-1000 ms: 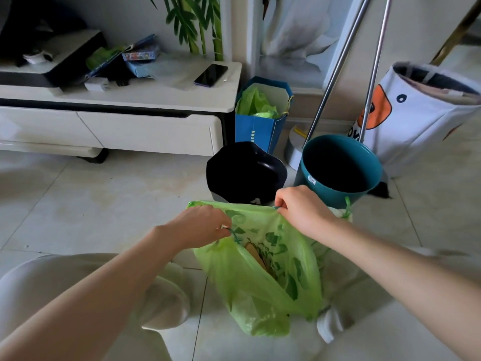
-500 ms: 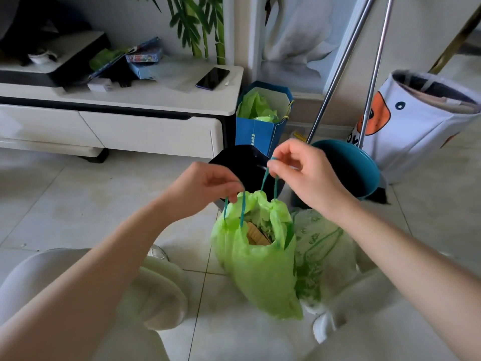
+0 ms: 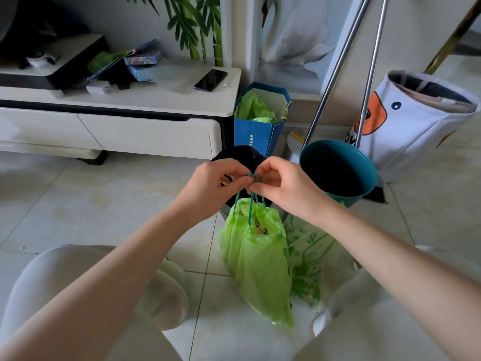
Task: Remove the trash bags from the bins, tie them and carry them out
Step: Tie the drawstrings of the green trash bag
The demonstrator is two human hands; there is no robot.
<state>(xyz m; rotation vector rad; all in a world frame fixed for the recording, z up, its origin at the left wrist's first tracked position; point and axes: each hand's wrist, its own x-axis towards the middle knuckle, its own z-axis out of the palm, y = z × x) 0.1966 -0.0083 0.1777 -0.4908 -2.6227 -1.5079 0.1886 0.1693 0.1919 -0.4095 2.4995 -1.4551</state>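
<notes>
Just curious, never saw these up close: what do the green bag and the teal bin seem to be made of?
Green bag: thin, translucent plastic film, crumpled and slightly glossy. Teal bin: probably rigid plastic, or painted metal; smooth, even, satin wall.

Pale glossy floor tiles (image 3: pixel 78 204) with thin grout lines catch soft daylight. A low white cabinet (image 3: pixel 145 131) with 2 drawer fronts stands against the wall, a dark phone (image 3: pixel 210 80) near the right edge of its top. Bamboo stalks (image 3: pixel 205 29) are painted on the wall behind.
</notes>
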